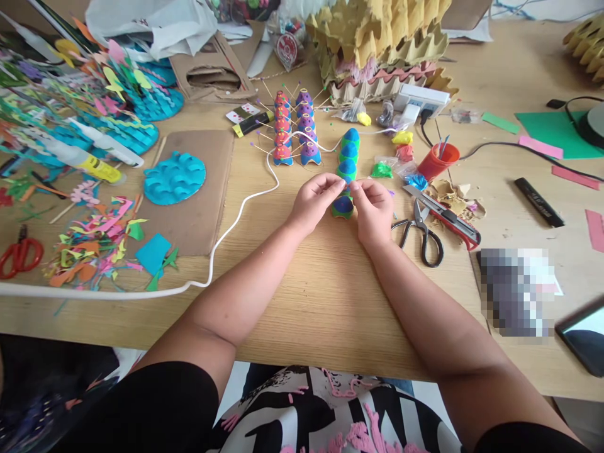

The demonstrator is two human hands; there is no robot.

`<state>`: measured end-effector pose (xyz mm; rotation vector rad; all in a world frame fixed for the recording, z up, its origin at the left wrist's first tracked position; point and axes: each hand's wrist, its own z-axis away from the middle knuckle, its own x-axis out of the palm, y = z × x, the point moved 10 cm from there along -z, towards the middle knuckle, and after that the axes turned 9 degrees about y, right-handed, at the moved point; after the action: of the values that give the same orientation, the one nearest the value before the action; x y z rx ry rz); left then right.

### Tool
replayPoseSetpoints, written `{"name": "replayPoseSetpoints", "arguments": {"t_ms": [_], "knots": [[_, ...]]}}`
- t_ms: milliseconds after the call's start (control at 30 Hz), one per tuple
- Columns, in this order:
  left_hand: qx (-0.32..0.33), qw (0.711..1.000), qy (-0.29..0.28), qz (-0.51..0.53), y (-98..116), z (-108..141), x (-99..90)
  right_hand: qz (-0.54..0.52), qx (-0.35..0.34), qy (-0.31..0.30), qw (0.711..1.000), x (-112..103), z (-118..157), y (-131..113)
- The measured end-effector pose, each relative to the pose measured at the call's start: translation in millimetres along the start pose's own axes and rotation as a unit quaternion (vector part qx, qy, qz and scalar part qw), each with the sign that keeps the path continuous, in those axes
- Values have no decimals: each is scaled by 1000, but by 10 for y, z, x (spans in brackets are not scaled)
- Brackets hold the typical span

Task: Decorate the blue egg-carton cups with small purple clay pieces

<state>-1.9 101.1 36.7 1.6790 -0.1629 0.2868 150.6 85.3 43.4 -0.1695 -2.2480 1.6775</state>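
Both hands meet over a row of blue-and-green egg-carton cups (348,151) at the middle of the table. My left hand (317,200) is closed, its thumb and fingertips pinched together. Close against it, my right hand (374,206) pinches too, the fingertips of both almost touching. Whatever they hold is too small to make out. Part of the row lies hidden behind the fingers. Beyond, to the left, stand a red-and-blue row (282,129) and a purple-and-blue row (307,129) of cups with pins sticking out.
A white cable (245,204) crosses the table left of my hands. To the right lie black-handled scissors (421,231), a utility knife (446,217) and a red cup (438,162). Cardboard (193,220) with a blue disc, paper scraps and glue bottles lie left; egg trays (377,38) stand behind.
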Motion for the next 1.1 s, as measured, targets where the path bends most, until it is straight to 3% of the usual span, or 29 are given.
{"name": "replayPoseSetpoints", "arguments": {"t_ms": [367, 500, 767, 1000, 1100], "knots": [[52, 998, -28, 3, 72, 24, 34, 1, 6, -7, 1000, -3, 0, 43], [60, 998, -9, -5, 72, 14, 0, -7, 8, -9, 1000, 8, 9, 28], [14, 1000, 22, 2, -4, -29, -60, 17, -25, 18, 999, -74, -14, 13], [-34, 996, 12, 86, -68, -32, -51, 42, -101, -49, 993, 37, 56, -36], [-62, 993, -6, 102, -109, -22, -23, 59, -134, -50, 988, 50, 83, -103]]}}
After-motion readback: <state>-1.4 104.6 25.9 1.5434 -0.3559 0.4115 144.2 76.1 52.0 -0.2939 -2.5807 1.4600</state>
